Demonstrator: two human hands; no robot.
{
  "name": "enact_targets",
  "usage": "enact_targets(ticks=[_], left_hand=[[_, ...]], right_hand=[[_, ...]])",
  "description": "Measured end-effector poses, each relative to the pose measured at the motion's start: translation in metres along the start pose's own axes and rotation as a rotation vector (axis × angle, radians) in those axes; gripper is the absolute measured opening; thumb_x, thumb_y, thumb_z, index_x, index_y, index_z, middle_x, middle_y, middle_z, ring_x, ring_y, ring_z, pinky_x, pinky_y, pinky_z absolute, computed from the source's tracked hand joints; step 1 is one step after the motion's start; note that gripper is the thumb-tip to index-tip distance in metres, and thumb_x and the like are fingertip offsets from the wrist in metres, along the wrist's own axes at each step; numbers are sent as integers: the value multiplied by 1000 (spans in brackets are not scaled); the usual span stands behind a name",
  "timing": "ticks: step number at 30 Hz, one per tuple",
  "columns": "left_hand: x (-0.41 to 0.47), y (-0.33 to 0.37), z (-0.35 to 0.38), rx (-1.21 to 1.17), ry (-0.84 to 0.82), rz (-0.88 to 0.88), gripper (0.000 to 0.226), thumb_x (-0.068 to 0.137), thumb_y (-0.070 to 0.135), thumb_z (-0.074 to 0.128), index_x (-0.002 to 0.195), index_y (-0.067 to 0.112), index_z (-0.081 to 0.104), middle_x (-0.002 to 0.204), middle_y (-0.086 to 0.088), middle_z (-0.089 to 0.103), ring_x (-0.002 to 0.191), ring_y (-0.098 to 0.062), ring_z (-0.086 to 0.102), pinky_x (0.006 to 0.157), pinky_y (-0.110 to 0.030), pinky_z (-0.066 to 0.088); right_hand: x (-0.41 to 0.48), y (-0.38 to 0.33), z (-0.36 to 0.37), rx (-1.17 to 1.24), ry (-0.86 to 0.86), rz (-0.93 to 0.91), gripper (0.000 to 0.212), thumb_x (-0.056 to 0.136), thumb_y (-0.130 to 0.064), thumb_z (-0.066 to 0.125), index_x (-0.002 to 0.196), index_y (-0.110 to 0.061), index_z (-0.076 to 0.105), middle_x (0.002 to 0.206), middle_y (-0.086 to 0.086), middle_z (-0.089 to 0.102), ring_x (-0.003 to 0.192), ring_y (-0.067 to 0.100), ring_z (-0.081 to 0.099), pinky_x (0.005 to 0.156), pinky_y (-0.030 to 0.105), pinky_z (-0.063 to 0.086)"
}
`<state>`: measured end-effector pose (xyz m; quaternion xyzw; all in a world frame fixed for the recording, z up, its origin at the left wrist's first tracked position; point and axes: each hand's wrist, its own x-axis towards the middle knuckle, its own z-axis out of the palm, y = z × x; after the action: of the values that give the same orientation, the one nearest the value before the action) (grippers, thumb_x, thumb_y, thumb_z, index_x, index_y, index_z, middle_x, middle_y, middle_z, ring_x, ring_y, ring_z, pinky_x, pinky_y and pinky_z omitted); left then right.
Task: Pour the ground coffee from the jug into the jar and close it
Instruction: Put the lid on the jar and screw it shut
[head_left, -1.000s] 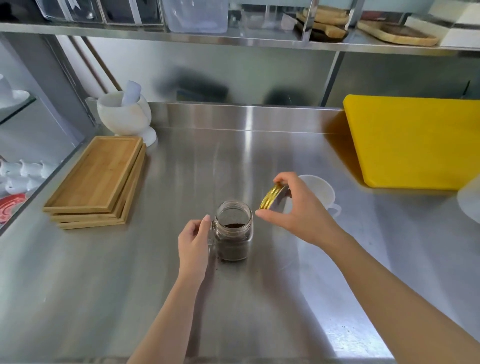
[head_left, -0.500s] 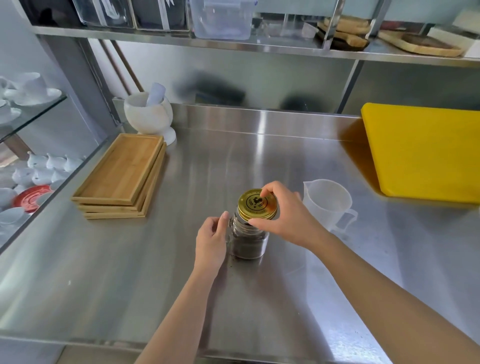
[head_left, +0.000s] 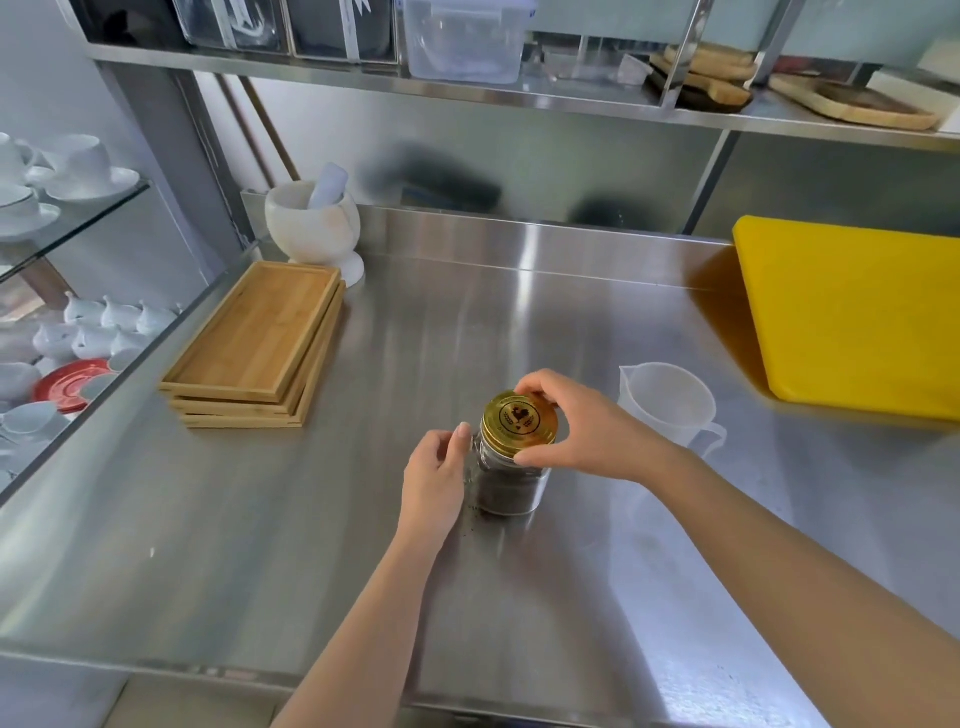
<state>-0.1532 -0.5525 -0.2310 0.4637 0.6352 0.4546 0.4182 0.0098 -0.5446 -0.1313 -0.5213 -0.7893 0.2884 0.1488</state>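
A glass jar (head_left: 506, 486) with dark ground coffee in its lower part stands on the steel counter. A gold lid (head_left: 519, 420) with a black emblem sits flat on its mouth. My right hand (head_left: 582, 428) grips the lid's rim with thumb and fingers. My left hand (head_left: 434, 475) holds the jar's left side at its handle. The white plastic jug (head_left: 667, 402) stands upright to the right of the jar, behind my right wrist, and looks empty.
A stack of bamboo trays (head_left: 257, 345) lies at the left. A white mortar with pestle (head_left: 317, 223) stands behind it. A yellow cutting board (head_left: 852, 312) lies at the right. A few coffee grains (head_left: 475, 517) dot the counter by the jar.
My right hand brought the gold lid from tilted beside the jar down flat onto its mouth. My left hand stayed on the jar. The camera view shifted left and down.
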Motion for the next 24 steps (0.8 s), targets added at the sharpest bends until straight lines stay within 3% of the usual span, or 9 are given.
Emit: enact_targets(ticks=[4, 7, 10, 12, 17, 20, 24], left_hand=[[-7, -1, -6, -203, -83, 60, 13, 92, 17, 53, 104, 19, 57, 96, 9, 61, 92, -10, 56, 73, -12, 44], [-7, -6, -17, -188, -274, 192, 51, 74, 21, 66, 121, 28, 49, 125, 12, 54, 116, 3, 48, 96, -9, 35], [0, -4, -21, 77, -444, 260, 85, 66, 28, 75, 139, 27, 31, 142, 11, 38, 132, -4, 32, 108, -25, 27], [4, 0, -18, 183, -452, 301, 89, 66, 28, 78, 140, 28, 28, 142, 11, 36, 133, -8, 28, 111, -32, 26], [11, 2, -9, 297, -444, 313, 86, 61, 42, 79, 134, 30, 37, 127, 14, 44, 126, -15, 37, 108, -44, 32], [10, -1, -8, 245, -428, 310, 83, 57, 45, 78, 129, 36, 38, 124, 13, 48, 121, -14, 44, 105, -46, 36], [13, 0, -11, 297, -433, 346, 84, 58, 47, 78, 131, 34, 38, 125, 13, 50, 121, -14, 45, 105, -46, 35]], right_hand=[[6, 0, -8, -99, -90, -21, 75, 75, -34, 76, 137, -31, 34, 138, -6, 41, 124, 15, 40, 107, 33, 32], [12, -3, -16, -197, -154, -55, 82, 76, -28, 76, 142, -32, 28, 144, -10, 35, 128, 10, 31, 102, 25, 17], [20, -3, -21, -225, -220, -60, 82, 74, -22, 77, 141, -33, 30, 142, -8, 40, 128, 10, 36, 102, 24, 28], [24, -2, -21, -224, -243, -58, 81, 73, -19, 78, 139, -32, 33, 138, -7, 44, 124, 11, 41, 98, 23, 38], [26, -2, -19, -211, -198, -69, 77, 69, -26, 82, 134, -27, 41, 126, -4, 50, 115, 12, 46, 94, 25, 42], [25, -4, -17, -268, -175, -14, 77, 68, -45, 79, 132, -26, 42, 117, -5, 48, 107, 14, 48, 90, 30, 45], [25, -7, -12, -491, -138, 58, 70, 64, -71, 65, 111, -21, 50, 104, -5, 53, 90, 16, 54, 77, 36, 51]])
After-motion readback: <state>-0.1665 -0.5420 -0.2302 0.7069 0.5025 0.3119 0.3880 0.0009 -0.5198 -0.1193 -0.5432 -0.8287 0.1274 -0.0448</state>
